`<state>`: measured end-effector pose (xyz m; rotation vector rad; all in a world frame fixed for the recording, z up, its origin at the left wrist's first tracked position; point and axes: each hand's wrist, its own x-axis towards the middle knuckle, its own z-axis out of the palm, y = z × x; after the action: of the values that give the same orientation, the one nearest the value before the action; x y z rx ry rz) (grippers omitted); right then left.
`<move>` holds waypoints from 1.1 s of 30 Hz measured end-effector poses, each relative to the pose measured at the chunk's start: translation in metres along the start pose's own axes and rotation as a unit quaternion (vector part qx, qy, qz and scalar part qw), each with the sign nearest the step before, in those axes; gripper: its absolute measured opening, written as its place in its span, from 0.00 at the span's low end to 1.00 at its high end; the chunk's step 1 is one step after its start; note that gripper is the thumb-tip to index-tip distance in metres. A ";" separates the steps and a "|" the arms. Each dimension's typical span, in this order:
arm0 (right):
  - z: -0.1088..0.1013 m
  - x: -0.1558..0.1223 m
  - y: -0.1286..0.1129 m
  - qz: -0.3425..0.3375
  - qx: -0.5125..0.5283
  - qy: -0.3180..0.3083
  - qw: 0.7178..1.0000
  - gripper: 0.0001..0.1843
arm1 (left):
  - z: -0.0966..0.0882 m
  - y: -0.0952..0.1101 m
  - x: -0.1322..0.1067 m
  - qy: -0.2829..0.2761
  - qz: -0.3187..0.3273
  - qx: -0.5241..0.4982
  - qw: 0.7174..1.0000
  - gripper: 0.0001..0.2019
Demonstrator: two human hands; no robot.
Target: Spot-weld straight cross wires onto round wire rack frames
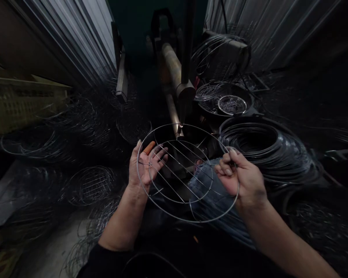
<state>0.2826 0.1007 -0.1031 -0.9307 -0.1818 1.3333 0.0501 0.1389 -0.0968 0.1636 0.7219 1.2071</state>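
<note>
Wire rack [181,172] is held up between the person's 2 hands, its far edge overlapping the tip of the lower metal rod [171,110] — contact there cannot be told. Right hand [244,175] pinches its right rim; left hand [145,170] supports the left rim — fingers spread loosely.

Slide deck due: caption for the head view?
Right hand grips a round silver wire rack; open left hand against its rim.

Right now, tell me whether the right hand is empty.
No, the right hand grips the edge of the wire rack.
</note>
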 end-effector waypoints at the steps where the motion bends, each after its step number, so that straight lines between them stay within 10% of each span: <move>1: 0.000 0.001 0.001 0.007 0.003 0.008 1.000 0.12 | 0.000 -0.001 0.000 0.016 -0.002 0.000 1.000 0.22; 6: -0.001 0.006 0.002 0.027 0.011 0.008 1.000 0.12 | 0.001 -0.002 -0.003 0.070 -0.002 -0.028 0.997 0.25; 18: 0.014 0.000 -0.011 -0.026 -0.043 -0.060 0.997 0.10 | 0.040 0.020 0.000 -0.016 0.104 0.014 0.994 0.18; 29: 0.017 -0.006 0.036 -0.202 -0.082 -0.043 0.975 0.21 | -0.020 0.003 -0.012 0.037 0.029 0.095 0.994 0.32; 33: 0.015 -0.015 0.036 -0.249 -0.115 -0.074 0.959 0.18 | -0.016 0.002 -0.021 -0.054 0.102 0.061 0.991 0.37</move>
<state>0.2422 0.0924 -0.1119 -0.9003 -0.6560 0.9209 0.0353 0.1174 -0.0994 0.4088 0.6964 1.3386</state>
